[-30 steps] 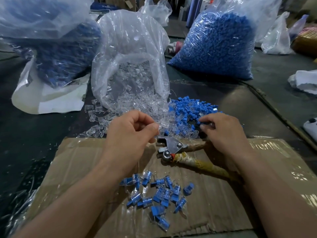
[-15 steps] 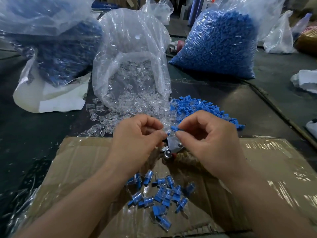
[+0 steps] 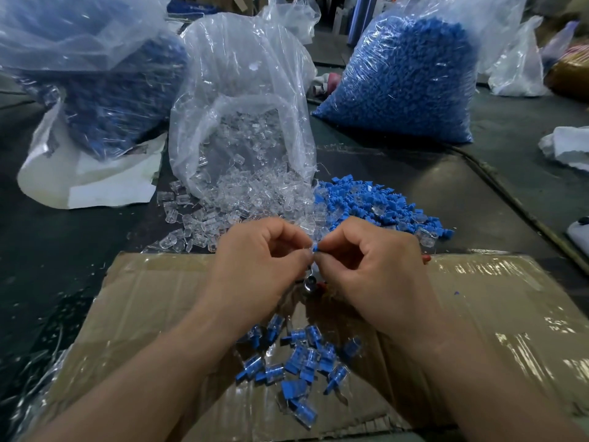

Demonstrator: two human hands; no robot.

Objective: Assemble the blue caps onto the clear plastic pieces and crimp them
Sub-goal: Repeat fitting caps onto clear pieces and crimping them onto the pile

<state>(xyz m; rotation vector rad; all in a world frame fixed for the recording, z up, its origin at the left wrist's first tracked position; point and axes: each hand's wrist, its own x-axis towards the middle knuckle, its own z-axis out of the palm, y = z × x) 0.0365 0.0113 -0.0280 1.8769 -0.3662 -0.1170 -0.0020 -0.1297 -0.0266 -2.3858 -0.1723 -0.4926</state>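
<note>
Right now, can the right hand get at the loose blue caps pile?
Probably yes: the blue caps pile lies just beyond the right hand, nothing between. But its fingers pinch a blue cap, so that goes first.

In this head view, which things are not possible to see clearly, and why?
Head view:
- clear piece: covered by the left hand, whose fingertips pinch it.
- blue cap: only its tip shows beyond the right hand.
- metal tool: mostly under both hands.
- white object: cut off by the right edge.
</note>
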